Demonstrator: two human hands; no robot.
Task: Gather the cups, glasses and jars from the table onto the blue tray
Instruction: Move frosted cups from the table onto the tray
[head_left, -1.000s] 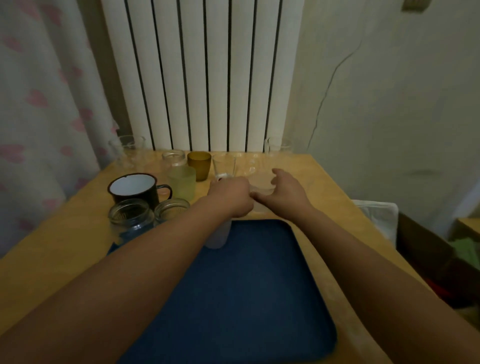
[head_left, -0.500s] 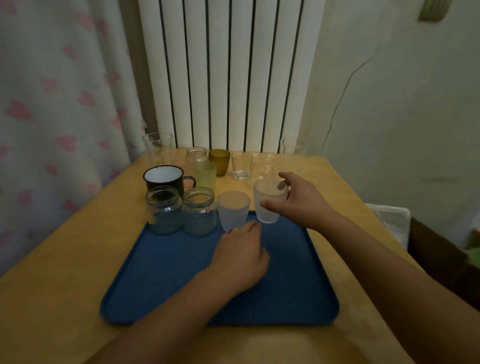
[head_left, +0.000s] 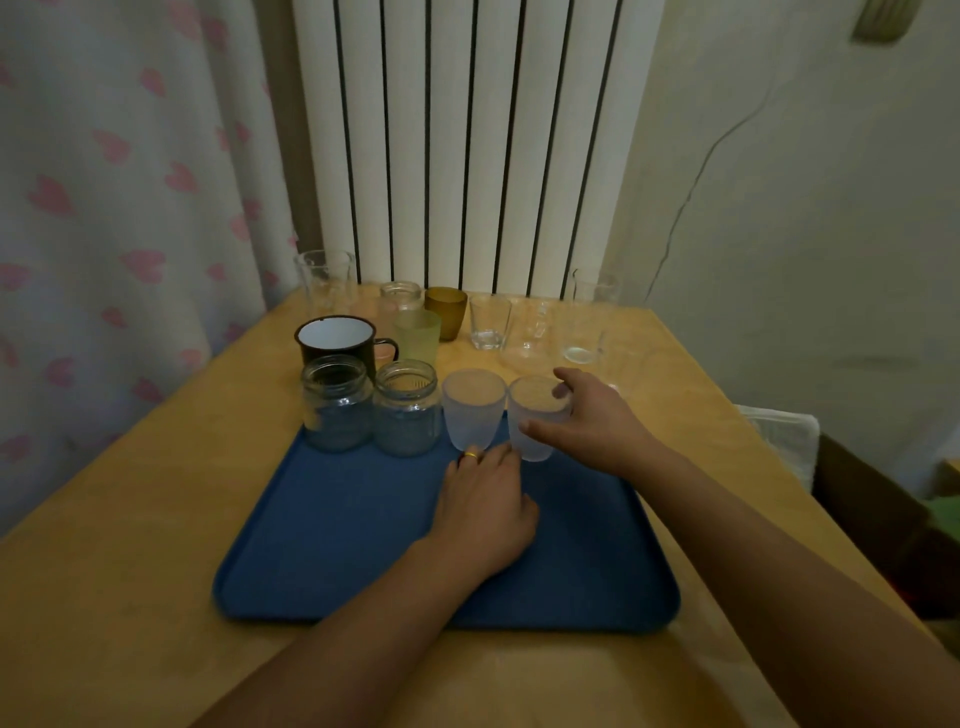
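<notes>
The blue tray (head_left: 363, 545) lies on the wooden table. Along its far edge stand two glass jars (head_left: 337, 405) (head_left: 406, 410) and a frosted cup (head_left: 471, 405). My right hand (head_left: 587, 421) grips a second frosted cup (head_left: 532, 415) by its rim, right beside the first one at the tray's far edge. My left hand (head_left: 485, 514) rests on the tray just in front of the first frosted cup, fingers loosely curled and holding nothing. Behind the tray on the table stand a dark enamel mug (head_left: 335, 338), a green frosted cup (head_left: 416, 335), an amber cup (head_left: 445, 312) and several clear glasses (head_left: 489, 322).
A white ribbed radiator (head_left: 467, 145) stands behind the table. A curtain with pink hearts (head_left: 119, 208) hangs on the left. The table's right edge (head_left: 727, 415) drops off toward a white cloth and a brown box on the floor.
My right hand has carried the second frosted cup down next to the first one on the tray. My left hand has let go of the first cup and drawn back onto the tray.
</notes>
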